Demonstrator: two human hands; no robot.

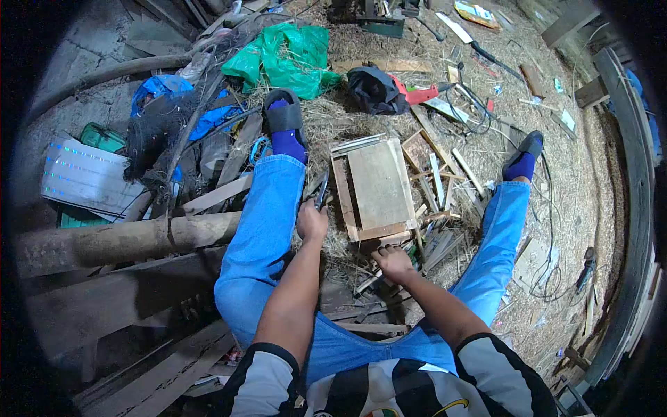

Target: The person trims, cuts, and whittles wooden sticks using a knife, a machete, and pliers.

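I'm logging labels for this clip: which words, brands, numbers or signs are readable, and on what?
No words or numbers are legible.
Yellow swoosh, no lettering: black-and-white striped shirt.
Partly cut-off crest: same shirt, unreadable.
Yellow, white and blue flat packet: print too small.

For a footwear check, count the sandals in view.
2: the left sandal is near the green bag; the right sandal is to the right of the wooden panel.

Ground point(575, 194) brighter at right, lower left dim; corners black, fisheye bend (right-hand beam point(638, 181) visibly bowed).
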